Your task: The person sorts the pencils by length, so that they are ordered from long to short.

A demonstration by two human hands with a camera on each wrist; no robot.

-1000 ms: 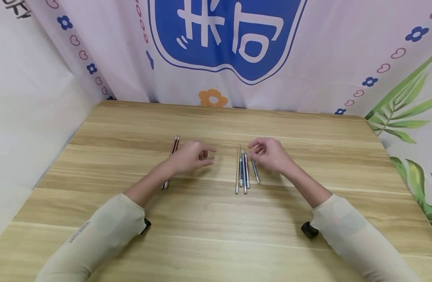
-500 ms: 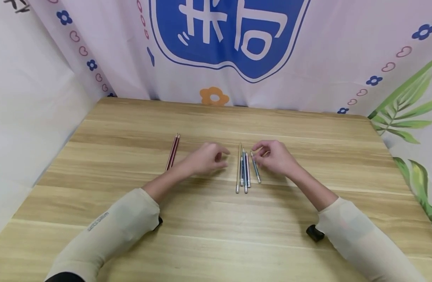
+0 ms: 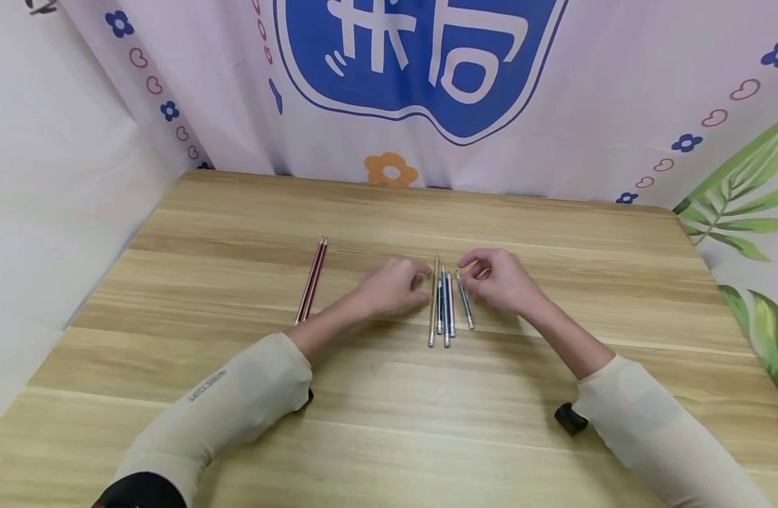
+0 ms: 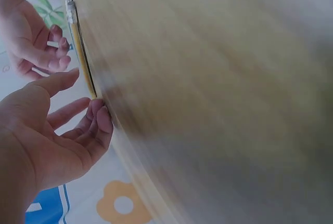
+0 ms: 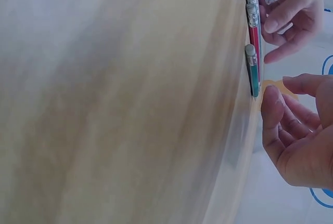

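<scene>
Several pencils lie on the wooden table between my hands, all pointing away from me. My left hand [image 3: 395, 288] is beside the yellow pencil [image 3: 434, 307], its fingertips right at the far part of it, with thumb and index finger parted in the left wrist view. Next to that pencil lie a blue pencil [image 3: 445, 314] and a red one [image 5: 254, 37]. My right hand [image 3: 498, 280] has its fingers loosely bent near the tip of a short green pencil [image 5: 253, 76]; thumb and index finger stand apart. Neither hand grips anything.
Two dark red pencils [image 3: 312, 279] lie side by side farther left, their near ends behind my left forearm. The table [image 3: 389, 430] reaches back to a printed curtain [image 3: 554, 127]. Wrist cameras sit under both sleeves.
My left hand has moved right, from near the dark red pencils to the yellow pencil. My right hand stays by the green pencil. The head view has shifted slightly.
</scene>
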